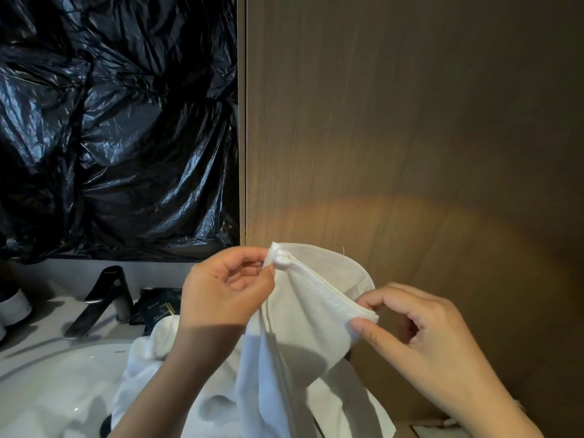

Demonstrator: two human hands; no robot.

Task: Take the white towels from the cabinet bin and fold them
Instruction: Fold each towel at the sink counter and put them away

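Note:
A white towel (309, 311) hangs in the air in front of me, held along its hemmed top edge. My left hand (227, 289) pinches a bunched corner at the upper left of that edge. My right hand (420, 333) pinches the edge's other end between thumb and fingers, lower and to the right. The rest of the cloth droops down between my forearms. More white towel fabric (151, 352) lies heaped below, over the right side of the sink. No cabinet bin shows in this view.
A brown wooden cabinet panel (410, 121) fills the right half, close behind the towel. Crumpled black plastic sheeting (110, 121) covers the wall at left. Below it are a black faucet (104, 298), a white sink basin (57, 380) and a dark packet (158, 308).

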